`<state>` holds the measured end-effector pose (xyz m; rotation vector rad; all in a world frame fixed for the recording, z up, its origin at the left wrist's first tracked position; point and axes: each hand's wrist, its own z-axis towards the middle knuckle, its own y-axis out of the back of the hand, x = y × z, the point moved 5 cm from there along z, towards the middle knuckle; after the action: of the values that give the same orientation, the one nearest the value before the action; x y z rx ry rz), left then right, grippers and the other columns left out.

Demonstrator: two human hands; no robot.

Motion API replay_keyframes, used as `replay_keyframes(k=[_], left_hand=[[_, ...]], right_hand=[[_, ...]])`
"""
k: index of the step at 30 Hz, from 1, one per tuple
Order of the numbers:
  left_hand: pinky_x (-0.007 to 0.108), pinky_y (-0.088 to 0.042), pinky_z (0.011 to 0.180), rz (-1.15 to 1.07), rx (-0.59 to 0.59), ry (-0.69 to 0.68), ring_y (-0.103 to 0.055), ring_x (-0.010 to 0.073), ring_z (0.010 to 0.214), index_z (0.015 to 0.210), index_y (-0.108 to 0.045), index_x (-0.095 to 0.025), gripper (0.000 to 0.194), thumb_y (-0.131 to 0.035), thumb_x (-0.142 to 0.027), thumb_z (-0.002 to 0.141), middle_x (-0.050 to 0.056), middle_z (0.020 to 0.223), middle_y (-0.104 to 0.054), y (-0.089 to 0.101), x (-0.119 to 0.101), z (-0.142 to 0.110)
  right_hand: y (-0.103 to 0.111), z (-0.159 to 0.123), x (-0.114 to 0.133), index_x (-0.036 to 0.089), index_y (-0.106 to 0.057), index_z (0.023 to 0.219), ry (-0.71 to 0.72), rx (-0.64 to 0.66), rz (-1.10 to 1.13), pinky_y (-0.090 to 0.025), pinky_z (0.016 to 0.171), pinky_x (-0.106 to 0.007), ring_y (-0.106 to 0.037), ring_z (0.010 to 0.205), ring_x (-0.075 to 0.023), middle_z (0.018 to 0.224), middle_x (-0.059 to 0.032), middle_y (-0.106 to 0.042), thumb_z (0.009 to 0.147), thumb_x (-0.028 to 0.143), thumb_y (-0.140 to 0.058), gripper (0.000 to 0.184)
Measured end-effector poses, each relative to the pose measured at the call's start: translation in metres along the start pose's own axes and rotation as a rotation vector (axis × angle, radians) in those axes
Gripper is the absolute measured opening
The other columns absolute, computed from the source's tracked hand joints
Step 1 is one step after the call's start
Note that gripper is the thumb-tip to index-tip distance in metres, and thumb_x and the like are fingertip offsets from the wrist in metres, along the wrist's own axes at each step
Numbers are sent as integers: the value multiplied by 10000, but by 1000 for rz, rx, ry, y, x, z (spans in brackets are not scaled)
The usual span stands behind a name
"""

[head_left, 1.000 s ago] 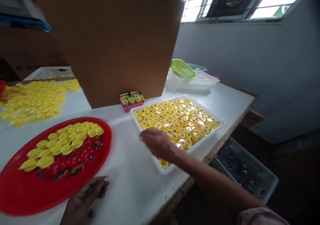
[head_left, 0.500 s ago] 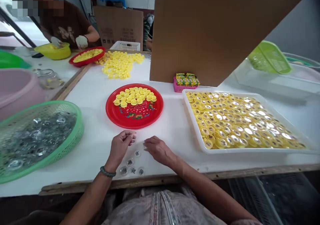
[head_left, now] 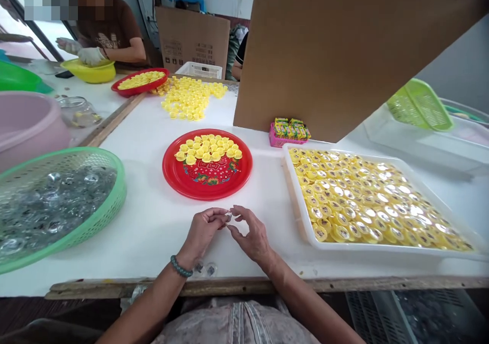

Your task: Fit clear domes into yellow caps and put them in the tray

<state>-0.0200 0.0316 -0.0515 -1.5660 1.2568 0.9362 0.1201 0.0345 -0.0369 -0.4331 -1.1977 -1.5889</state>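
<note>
My left hand (head_left: 204,234), with a dark beaded bracelet on its wrist, pinches a small clear plastic disc (head_left: 228,217) with a dark centre. Close to the disc, on its right, is my right hand (head_left: 252,233), thumb and forefinger apart; whether their tips touch it I cannot tell. Below my left wrist, a couple of similar clear discs (head_left: 210,269) lie by the table edge, partly covered by the arm. Just beyond both hands sits a red plate (head_left: 208,191) with yellow plastic caps (head_left: 208,148) on its far half.
A green basket (head_left: 120,186) of clear pieces stands left. To the right, a white tray (head_left: 301,221) holds rows of yellow capped pieces. A pink basket (head_left: 288,141) of wrapped packets sits by a cardboard sheet (head_left: 305,53). A gloved co-worker (head_left: 114,33) handles a yellow bowl (head_left: 93,73).
My hands have come together and moved slightly right, the right one spreading its thumb and forefinger. Fewer discs show near the table edge. The co-worker's gloved hands have shifted above the yellow bowl.
</note>
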Motion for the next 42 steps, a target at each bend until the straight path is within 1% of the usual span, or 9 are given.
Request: replay_keyframes(k=[5, 9, 15, 18, 22, 25, 29, 34, 42], left_hand=[[256, -451, 669, -117, 27, -24, -584, 144, 700, 888, -663, -139, 236, -713, -269, 697, 60, 795, -679, -6, -5, 4], [254, -465, 682, -47, 24, -80, -596, 139, 702, 869, -650, -150, 190, -703, -247, 713, 47, 789, -684, -12, -6, 7], [284, -490, 744, -108, 7, 63, -619, 157, 737, 882, -679, -133, 259, -710, -322, 707, 73, 835, -691, -17, -3, 6], [301, -497, 742, -217, 38, 125, -627, 178, 752, 932, -693, -121, 320, -688, -362, 721, 99, 853, -696, -20, -4, 4], [275, -480, 748, -185, 10, 74, -617, 171, 782, 867, -706, -129, 257, -723, -305, 681, 85, 858, -702, -20, -7, 8], [274, -471, 742, -144, -13, 44, -617, 162, 751, 807, -693, -126, 201, -737, -245, 652, 70, 807, -701, -17, -5, 11], [306, -469, 770, -139, 71, 16, -639, 189, 795, 911, -642, -140, 262, -718, -218, 673, 74, 824, -706, -15, -6, 10], [347, -463, 814, -135, 158, 4, -654, 217, 821, 975, -566, -159, 355, -735, -214, 668, 65, 824, -709, -18, -9, 6], [293, -459, 781, -189, 35, -22, -633, 172, 799, 984, -574, -154, 368, -741, -199, 660, 55, 816, -704, -14, -9, 10]], right_hand=[[9, 4, -9, 201, -607, 970, -141, -65, 165, -511, 682, -281, -596, 720, -139, 830, -26, -643, 806, 222, -615, 165], [12, 6, -15, 189, -632, 887, -287, -71, 247, -504, 623, -257, -602, 670, -131, 768, -19, -660, 839, 217, -559, 92], [22, 5, -1, 207, -612, 899, 39, -154, -17, -510, 724, -303, -593, 793, -155, 842, -44, -639, 819, 74, -477, 206], [18, 2, 2, 217, -587, 1033, 182, -85, -114, -505, 789, -339, -582, 884, -173, 943, -69, -638, 820, 32, -438, 319], [15, 1, 6, 234, -556, 1109, 245, 18, -126, -490, 841, -373, -569, 945, -187, 990, -69, -630, 821, 14, -417, 388], [15, 3, 6, 234, -534, 1146, 152, 57, -71, -488, 849, -371, -557, 967, -190, 1010, -67, -620, 812, 47, -473, 388], [17, 5, -2, 221, -496, 1220, -21, 27, 26, -514, 768, -335, -564, 928, -192, 1045, -86, -604, 774, 196, -639, 469], [14, 5, -10, 214, -615, 1048, -57, 0, 63, -504, 697, -287, -567, 733, -141, 820, -37, -621, 805, 230, -627, 244], [19, 4, -18, 201, -672, 852, -263, -90, 214, -476, 586, -244, -554, 585, -114, 692, 6, -648, 759, 265, -675, 113]])
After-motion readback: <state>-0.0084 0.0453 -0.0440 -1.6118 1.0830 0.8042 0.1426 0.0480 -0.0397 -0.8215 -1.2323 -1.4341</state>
